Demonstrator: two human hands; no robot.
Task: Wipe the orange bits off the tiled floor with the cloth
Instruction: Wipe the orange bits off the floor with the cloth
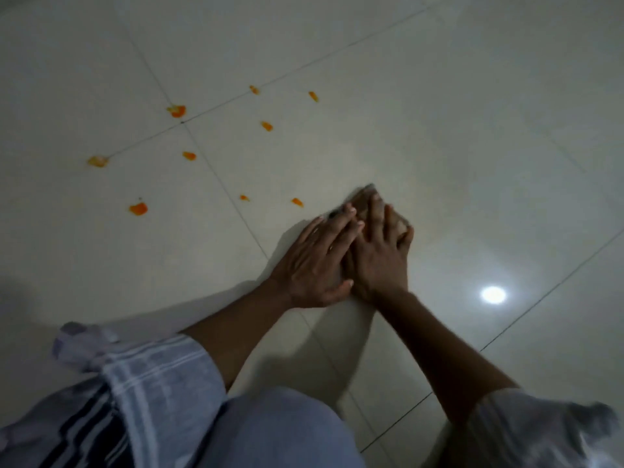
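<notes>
Several orange bits lie scattered on the pale tiled floor [439, 130], from one [177, 110] at the far left to one [297, 202] just left of my hands. A brownish cloth [366, 194] lies flat on the floor, mostly hidden under both hands. My left hand [314, 261] presses on its left side with straight fingers. My right hand [381, 251] lies beside it, fingers spread flat over the cloth. The frame is blurred around the hands.
Dark grout lines cross the tiles. A round lamp reflection [493, 294] shines on the floor to the right of my arms. My knee [277, 430] and light striped sleeves fill the bottom of the view.
</notes>
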